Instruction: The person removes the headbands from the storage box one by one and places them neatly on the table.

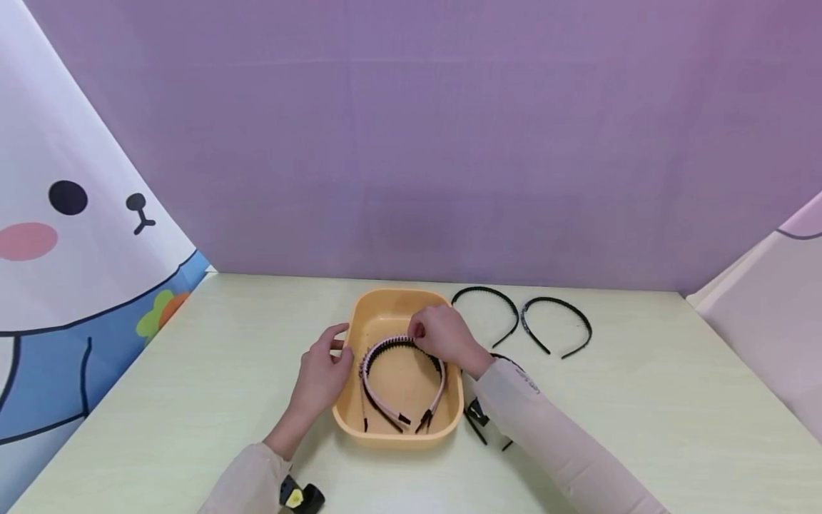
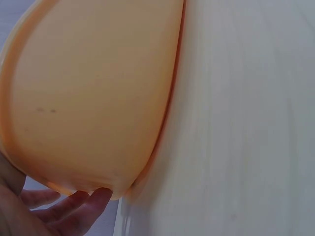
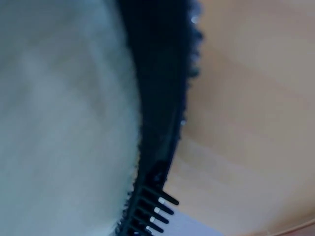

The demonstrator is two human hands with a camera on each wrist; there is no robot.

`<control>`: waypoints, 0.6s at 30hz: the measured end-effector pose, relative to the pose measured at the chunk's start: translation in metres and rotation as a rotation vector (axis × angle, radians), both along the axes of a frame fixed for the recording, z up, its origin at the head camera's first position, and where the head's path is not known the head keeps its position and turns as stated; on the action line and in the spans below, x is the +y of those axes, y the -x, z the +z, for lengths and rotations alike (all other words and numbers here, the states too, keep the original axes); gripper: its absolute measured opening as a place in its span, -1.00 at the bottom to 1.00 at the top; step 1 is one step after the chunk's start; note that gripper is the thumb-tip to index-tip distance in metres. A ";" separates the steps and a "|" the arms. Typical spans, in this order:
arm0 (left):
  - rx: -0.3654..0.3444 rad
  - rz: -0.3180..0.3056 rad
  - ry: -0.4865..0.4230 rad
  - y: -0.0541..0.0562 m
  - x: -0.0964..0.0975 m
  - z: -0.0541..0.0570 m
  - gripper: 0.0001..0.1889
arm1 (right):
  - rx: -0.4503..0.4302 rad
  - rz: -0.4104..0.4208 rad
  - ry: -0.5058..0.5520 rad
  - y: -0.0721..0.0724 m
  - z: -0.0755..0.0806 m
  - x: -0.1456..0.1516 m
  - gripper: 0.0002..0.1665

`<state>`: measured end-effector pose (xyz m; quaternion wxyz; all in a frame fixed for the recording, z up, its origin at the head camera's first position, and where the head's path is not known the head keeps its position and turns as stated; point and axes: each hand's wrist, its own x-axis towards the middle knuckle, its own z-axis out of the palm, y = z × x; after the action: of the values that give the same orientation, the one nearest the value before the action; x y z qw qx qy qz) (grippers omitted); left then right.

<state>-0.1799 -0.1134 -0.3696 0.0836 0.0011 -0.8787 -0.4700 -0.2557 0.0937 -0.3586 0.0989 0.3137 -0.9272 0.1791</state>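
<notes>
A yellow-orange plastic basin [image 1: 398,442] stands on the table with several headbands lying in it. On top is a pink headband [image 1: 442,392], its open ends toward me; a black toothed headband [image 1: 384,345] overlaps it. My left hand [image 1: 326,373] grips the basin's left side, thumb at the rim, fingers [image 2: 74,209] around the outer wall. Over the basin, my right hand [image 1: 444,338] pinches the upper curve of the headbands with bent fingers. The right wrist view has a dark headband [image 3: 160,88] with comb teeth and shiny beads close up; the fingers are hidden there.
Two black headbands, one by the basin [image 1: 516,315] and one farther right [image 1: 589,328], lie at the back right. Another, with a black bow [image 1: 477,412], is partly under my right sleeve [image 1: 546,435]. A purple backdrop [image 1: 411,143] closes off the table's far edge.
</notes>
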 end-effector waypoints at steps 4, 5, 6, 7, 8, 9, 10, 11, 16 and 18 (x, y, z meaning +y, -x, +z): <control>-0.002 0.000 0.001 -0.001 0.000 0.000 -0.57 | 0.010 0.002 0.000 0.000 -0.001 0.000 -0.88; -0.003 0.001 0.000 -0.001 0.000 0.000 -0.57 | 0.010 0.001 0.002 0.000 -0.001 0.000 -0.88; -0.002 0.001 0.000 -0.001 0.000 0.000 -0.57 | 0.006 0.000 0.007 0.000 -0.001 0.000 -0.88; -0.001 0.002 -0.001 -0.001 0.000 -0.001 -0.57 | 0.003 -0.001 0.010 0.000 -0.001 0.000 -0.88; 0.000 0.002 -0.001 -0.001 0.000 -0.001 -0.57 | -0.004 -0.002 0.014 0.000 -0.001 0.000 -0.88; 0.001 0.002 -0.003 0.000 0.000 -0.001 -0.57 | -0.010 -0.004 0.015 0.000 -0.001 0.000 -0.88; 0.001 0.001 -0.005 0.000 0.000 -0.001 -0.57 | -0.016 -0.007 0.014 -0.001 -0.001 0.000 -0.88; 0.002 0.000 -0.007 0.000 0.000 -0.002 -0.56 | -0.021 -0.011 0.012 -0.001 -0.001 0.000 -0.88; 0.001 -0.003 -0.011 0.001 0.001 -0.002 -0.56 | -0.032 -0.023 -0.017 -0.001 -0.001 0.000 -0.89; 0.003 -0.003 -0.009 0.000 0.001 -0.001 -0.56 | -0.033 -0.021 -0.025 -0.001 0.000 0.000 -0.88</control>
<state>-0.1803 -0.1127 -0.3709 0.0841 -0.0005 -0.8764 -0.4742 -0.2552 0.0932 -0.3590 0.0817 0.3023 -0.9341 0.1716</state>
